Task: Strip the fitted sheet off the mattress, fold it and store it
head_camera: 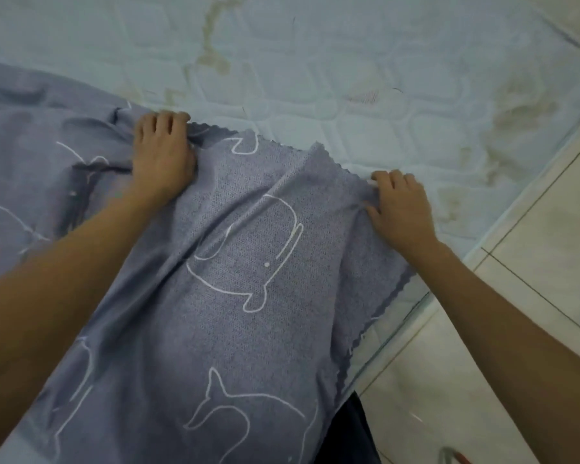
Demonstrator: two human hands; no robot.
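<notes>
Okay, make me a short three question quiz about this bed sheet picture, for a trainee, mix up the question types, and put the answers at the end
1. True or false: the mattress beyond the sheet's edge is already bare.
2. Multiple choice: what is printed on the blue-grey sheet? A) red stripes B) white whale outlines C) yellow stars
3. Short answer: where do the left hand and right hand grip the sheet?

Key:
1. True; the quilted, stained mattress surface shows uncovered.
2. B.
3. Both grip along its wavy far edge, the left hand where the fabric bunches, the right hand nearer the side of the mattress by the tiled floor.
</notes>
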